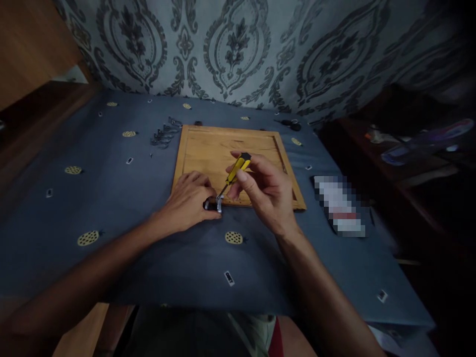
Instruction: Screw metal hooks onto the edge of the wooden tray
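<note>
A framed wooden board [219,151] lies flat on the blue cloth, its recessed face up. At its front edge my left hand [191,201] has thumb and fingers closed on a small shiny metal fitting [219,205]; its exact kind is hard to make out. My right hand [269,193] grips a screwdriver [238,168] by its yellow and black handle, between thumb and fingers. The shaft slants down to the left, and its tip meets the fitting beside the board's edge. Any screw under the tip is too small to see.
Several similar metal fittings [163,135] lie left of the board. Beyond its back right corner is a dark object with rounded ends [292,124]. A phone-like item [338,206], its face pixelated, rests at right. Patterned fabric [238,49] hangs behind the table.
</note>
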`<move>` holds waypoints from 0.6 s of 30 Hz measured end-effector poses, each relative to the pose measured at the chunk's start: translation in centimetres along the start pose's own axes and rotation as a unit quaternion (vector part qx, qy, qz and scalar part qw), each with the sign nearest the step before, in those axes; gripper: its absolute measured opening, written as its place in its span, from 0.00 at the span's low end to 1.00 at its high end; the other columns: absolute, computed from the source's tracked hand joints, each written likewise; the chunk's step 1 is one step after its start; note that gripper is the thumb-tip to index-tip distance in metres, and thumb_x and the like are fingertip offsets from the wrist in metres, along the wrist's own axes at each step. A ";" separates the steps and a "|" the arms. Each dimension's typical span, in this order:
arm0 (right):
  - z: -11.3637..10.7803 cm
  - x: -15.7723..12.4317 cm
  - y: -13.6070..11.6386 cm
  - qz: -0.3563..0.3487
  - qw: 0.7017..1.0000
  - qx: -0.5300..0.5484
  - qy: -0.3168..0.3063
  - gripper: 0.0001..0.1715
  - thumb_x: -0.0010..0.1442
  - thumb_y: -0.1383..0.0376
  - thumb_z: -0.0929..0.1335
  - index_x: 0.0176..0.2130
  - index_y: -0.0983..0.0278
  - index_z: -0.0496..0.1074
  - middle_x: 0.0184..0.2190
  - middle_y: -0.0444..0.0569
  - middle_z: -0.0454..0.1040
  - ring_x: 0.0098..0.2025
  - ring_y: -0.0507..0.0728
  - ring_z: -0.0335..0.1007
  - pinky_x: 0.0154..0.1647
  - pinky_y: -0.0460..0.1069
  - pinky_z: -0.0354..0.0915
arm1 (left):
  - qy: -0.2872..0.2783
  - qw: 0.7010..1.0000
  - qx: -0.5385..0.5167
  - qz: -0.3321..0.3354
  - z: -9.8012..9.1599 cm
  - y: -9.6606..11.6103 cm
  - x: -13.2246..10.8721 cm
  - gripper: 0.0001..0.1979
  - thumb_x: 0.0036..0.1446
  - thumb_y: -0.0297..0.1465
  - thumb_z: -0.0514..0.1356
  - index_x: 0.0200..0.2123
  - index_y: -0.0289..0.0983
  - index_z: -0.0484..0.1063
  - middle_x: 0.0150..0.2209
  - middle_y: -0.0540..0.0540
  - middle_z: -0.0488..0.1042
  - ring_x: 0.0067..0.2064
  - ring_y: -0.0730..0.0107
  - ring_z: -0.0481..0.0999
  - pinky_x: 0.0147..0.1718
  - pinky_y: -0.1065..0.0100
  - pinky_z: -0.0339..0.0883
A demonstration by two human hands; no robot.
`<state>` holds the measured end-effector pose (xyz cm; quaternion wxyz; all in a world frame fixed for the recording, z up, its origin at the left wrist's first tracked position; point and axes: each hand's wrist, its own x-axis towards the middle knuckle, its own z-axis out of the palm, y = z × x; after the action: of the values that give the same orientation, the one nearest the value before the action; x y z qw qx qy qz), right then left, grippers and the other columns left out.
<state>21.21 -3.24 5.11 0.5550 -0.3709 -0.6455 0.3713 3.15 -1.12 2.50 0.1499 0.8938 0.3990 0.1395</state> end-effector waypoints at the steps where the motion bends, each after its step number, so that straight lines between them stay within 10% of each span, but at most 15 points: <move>1: 0.0 0.0 0.0 0.005 1.000 0.000 0.003 0.15 0.61 0.54 0.72 0.43 0.59 0.72 0.28 0.38 0.73 0.20 0.48 0.72 0.22 0.46 0.71 | 0.000 1.000 -0.001 -0.001 0.0 0.0 0.0 0.15 0.52 0.43 0.70 0.38 0.40 0.80 0.41 0.45 0.73 0.49 0.55 0.68 0.52 0.54 0.60; 18: -0.3 0.0 -0.3 0.011 0.999 -0.012 0.034 0.13 0.56 0.58 0.75 0.39 0.60 0.74 0.29 0.39 0.76 0.20 0.48 0.72 0.22 0.46 0.73 | -0.007 1.000 0.002 -0.003 -0.1 0.0 0.0 0.15 0.52 0.42 0.70 0.38 0.40 0.79 0.42 0.45 0.73 0.49 0.55 0.68 0.52 0.54 0.60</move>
<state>21.45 -3.35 5.35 0.5684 -0.3970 -0.6261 0.3569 3.16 -1.09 2.60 0.1515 0.8937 0.4012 0.1321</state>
